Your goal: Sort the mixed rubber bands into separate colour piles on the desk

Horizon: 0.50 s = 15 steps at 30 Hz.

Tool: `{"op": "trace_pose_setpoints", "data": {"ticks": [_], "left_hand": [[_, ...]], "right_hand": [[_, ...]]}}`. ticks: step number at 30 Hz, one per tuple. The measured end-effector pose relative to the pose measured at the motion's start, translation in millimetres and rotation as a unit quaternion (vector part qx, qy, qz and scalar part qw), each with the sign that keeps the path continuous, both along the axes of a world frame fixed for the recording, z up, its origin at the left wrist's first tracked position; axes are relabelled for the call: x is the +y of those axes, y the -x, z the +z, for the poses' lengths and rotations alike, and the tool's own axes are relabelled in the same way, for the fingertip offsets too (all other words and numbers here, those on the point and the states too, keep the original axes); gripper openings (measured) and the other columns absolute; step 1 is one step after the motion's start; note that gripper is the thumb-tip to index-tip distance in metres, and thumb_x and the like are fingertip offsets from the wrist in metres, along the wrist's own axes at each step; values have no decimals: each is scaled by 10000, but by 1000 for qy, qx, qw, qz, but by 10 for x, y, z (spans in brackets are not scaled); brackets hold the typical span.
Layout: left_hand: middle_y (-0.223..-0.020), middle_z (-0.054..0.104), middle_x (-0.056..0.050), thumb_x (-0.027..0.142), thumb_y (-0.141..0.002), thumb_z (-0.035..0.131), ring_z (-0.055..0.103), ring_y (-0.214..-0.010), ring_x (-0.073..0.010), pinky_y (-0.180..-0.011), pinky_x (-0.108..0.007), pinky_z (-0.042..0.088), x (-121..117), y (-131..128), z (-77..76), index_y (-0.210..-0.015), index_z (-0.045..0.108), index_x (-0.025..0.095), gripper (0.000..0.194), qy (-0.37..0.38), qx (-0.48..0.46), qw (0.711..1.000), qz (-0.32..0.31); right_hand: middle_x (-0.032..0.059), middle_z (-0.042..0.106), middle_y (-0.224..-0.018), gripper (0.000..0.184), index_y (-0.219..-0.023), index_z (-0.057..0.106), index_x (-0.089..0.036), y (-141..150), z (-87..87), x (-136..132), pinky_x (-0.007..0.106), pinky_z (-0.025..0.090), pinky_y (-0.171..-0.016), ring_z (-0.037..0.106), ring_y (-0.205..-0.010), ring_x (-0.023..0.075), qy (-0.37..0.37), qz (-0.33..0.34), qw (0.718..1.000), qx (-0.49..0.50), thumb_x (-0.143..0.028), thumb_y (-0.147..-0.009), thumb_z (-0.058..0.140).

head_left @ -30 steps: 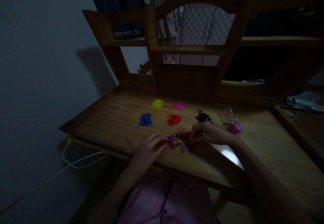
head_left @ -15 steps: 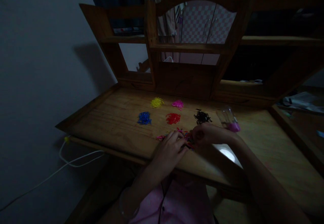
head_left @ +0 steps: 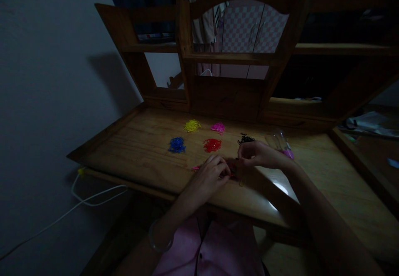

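A mixed pile of small coloured rubber bands (head_left: 232,170) lies near the desk's front edge, largely covered by my hands. My left hand (head_left: 213,172) rests over it with curled fingers closed at the tips; what they grip is hidden. My right hand (head_left: 257,153) is raised just beside the pile, thumb and forefinger pinched on a small dark rubber band (head_left: 237,158). Behind that hand, partly covered, sits a heap of black rubber bands (head_left: 246,139). Separate heaps of red (head_left: 212,145), blue (head_left: 177,145), yellow (head_left: 192,126) and pink rubber bands (head_left: 217,127) lie farther back.
A clear container with a purple lid (head_left: 288,154) lies on its side behind my right wrist. Light glares on the desk top (head_left: 330,184) to the right. A wooden shelf unit (head_left: 230,60) rises at the back. A white cable (head_left: 99,197) hangs at the left.
My right hand has lifted from the mixed pile and moved slightly back, toward the black heap, with a small dark band in its pinch. My left hand stays over the pile.
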<state>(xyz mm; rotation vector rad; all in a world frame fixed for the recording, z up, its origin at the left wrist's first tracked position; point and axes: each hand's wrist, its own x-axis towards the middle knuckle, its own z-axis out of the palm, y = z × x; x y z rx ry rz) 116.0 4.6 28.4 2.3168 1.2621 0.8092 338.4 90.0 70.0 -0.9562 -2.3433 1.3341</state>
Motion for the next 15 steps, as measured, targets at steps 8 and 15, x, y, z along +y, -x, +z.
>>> {"op": "trace_pose_setpoints", "data": {"ticks": [8, 15], "left_hand": [[-1023, 589, -36, 254, -846, 645, 533, -1034, -213, -894, -345, 448, 65, 84, 12, -1042, 656, 258, 196, 13, -18, 999, 41], [-944, 585, -24, 253, -810, 690, 533, -985, -206, -861, -331, 438, 134, -18, -28, -839, 643, 210, 69, 4, -14, 999, 42]], "right_hand": [[58, 718, -909, 244, -992, 676, -167, 62, -10, -22, 283, 492, -731, 658, -815, 180, -8, 21, 1000, 2, -315, -805, 625], [52, 724, -942, 269, -1013, 715, -190, 29, 36, -10, 271, 484, -734, 656, -846, 182, -33, 21, 999, -21, -342, -803, 641]]}}
